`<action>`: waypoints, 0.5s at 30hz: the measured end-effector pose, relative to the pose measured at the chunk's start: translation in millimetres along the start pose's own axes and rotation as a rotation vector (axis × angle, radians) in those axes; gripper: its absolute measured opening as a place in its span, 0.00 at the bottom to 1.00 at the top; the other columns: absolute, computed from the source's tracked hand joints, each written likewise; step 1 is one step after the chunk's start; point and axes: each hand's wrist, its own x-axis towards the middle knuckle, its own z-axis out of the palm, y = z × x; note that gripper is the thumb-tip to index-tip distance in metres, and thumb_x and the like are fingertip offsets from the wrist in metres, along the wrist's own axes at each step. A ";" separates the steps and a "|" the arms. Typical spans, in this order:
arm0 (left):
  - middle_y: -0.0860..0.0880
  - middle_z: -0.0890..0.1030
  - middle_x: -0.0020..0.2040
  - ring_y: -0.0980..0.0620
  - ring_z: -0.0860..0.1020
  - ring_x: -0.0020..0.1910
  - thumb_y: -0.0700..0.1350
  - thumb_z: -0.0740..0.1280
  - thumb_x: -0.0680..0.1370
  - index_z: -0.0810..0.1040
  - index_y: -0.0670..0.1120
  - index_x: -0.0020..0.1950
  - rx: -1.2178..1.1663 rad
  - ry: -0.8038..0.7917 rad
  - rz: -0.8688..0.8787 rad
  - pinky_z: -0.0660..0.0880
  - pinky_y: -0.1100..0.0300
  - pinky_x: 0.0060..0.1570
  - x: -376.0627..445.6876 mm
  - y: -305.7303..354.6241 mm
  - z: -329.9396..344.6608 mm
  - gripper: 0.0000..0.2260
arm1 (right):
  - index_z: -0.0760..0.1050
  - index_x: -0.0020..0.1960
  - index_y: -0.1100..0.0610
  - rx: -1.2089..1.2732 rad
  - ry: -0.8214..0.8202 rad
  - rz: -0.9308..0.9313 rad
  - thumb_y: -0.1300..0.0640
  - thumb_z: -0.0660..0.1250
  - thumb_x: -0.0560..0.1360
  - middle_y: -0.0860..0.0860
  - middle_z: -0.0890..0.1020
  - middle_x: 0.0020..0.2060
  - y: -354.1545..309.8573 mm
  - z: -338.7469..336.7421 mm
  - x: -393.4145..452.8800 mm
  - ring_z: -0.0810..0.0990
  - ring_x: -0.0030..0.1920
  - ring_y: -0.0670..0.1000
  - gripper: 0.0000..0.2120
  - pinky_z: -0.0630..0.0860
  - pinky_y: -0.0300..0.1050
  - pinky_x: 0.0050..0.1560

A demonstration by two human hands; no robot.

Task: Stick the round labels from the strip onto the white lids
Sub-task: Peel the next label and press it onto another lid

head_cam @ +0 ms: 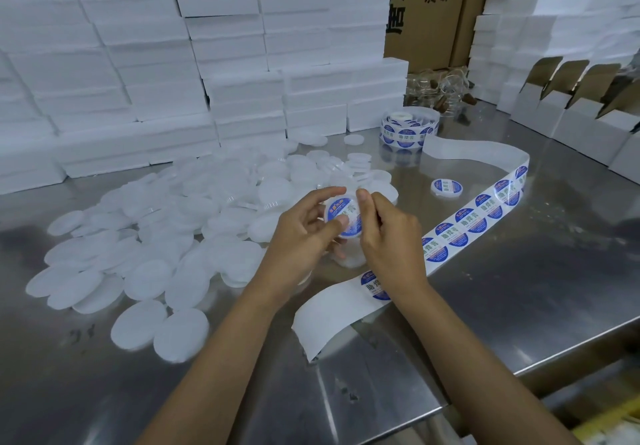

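My left hand [304, 237] holds a white lid [341, 214] above the steel table, thumb pressed on the blue-and-white round label that covers its top. My right hand [388, 237] is at the lid's right edge with curled fingers, thumb tip against the rim. The label strip [481, 218] runs from a roll [408, 129] at the back, curves right, and comes back under my right wrist, its near end peeled bare. One labelled lid [446, 187] lies alone right of the pile. A big heap of plain white lids [194, 223] spreads left of my hands.
White foam boxes [242, 81] are stacked along the back and left. Open white cartons [585, 115] line the right side, cardboard boxes [426, 1] stand behind. The table's front edge [554, 358] runs diagonally at lower right.
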 end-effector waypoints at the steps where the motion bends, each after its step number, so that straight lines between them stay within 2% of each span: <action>1: 0.46 0.86 0.46 0.51 0.84 0.39 0.34 0.70 0.79 0.79 0.45 0.64 0.023 0.011 0.027 0.80 0.61 0.34 -0.8 -0.2 -0.6 0.15 | 0.71 0.40 0.54 0.050 -0.001 0.015 0.50 0.56 0.85 0.47 0.74 0.27 -0.2 -1.0 -0.4 0.72 0.28 0.51 0.17 0.69 0.53 0.32; 4: 0.45 0.87 0.40 0.48 0.86 0.37 0.37 0.75 0.75 0.75 0.43 0.59 0.001 0.103 0.027 0.81 0.60 0.31 -2.8 1.6 -0.2 0.15 | 0.66 0.41 0.47 0.114 -0.086 0.048 0.38 0.52 0.82 0.43 0.76 0.30 -2.6 -2.2 -4.0 0.75 0.31 0.46 0.16 0.69 0.47 0.32; 6: 0.43 0.86 0.39 0.45 0.86 0.38 0.38 0.75 0.76 0.74 0.43 0.55 -0.063 0.177 0.022 0.82 0.58 0.33 -2.5 2.1 -1.6 0.13 | 0.65 0.45 0.47 0.049 -0.187 0.052 0.30 0.50 0.78 0.43 0.78 0.32 -3.8 -1.1 -7.2 0.78 0.34 0.45 0.21 0.73 0.48 0.36; 8: 0.41 0.86 0.38 0.43 0.86 0.39 0.40 0.75 0.77 0.74 0.43 0.50 -0.105 0.236 0.033 0.82 0.57 0.34 -1.4 1.2 -5.2 0.10 | 0.65 0.46 0.48 -0.077 -0.236 0.007 0.26 0.48 0.76 0.45 0.78 0.31 -5.1 -0.2 -9.3 0.78 0.34 0.46 0.26 0.73 0.48 0.36; 10: 0.42 0.86 0.39 0.42 0.87 0.40 0.43 0.75 0.77 0.75 0.43 0.48 -0.112 0.264 0.038 0.82 0.57 0.34 -0.2 0.1 -8.1 0.09 | 0.66 0.46 0.50 -0.147 -0.228 -0.054 0.29 0.49 0.77 0.46 0.76 0.30 -7.6 0.0 -9.6 0.76 0.32 0.47 0.25 0.73 0.48 0.35; 12: 0.41 0.86 0.39 0.41 0.87 0.40 0.46 0.73 0.78 0.75 0.43 0.47 -0.140 0.254 0.027 0.82 0.57 0.34 0.3 -0.8 -9.6 0.10 | 0.69 0.46 0.54 -0.108 -0.197 -0.076 0.37 0.54 0.80 0.48 0.77 0.31 -9.4 0.9 -9.9 0.76 0.31 0.49 0.21 0.74 0.53 0.35; 15: 0.41 0.86 0.41 0.42 0.87 0.41 0.47 0.72 0.79 0.74 0.42 0.50 -0.155 0.196 0.003 0.83 0.57 0.36 1.1 -1.4 -9.8 0.11 | 0.70 0.45 0.58 -0.044 -0.140 -0.081 0.47 0.57 0.83 0.51 0.80 0.32 -10.1 0.4 -9.3 0.76 0.30 0.52 0.16 0.74 0.56 0.34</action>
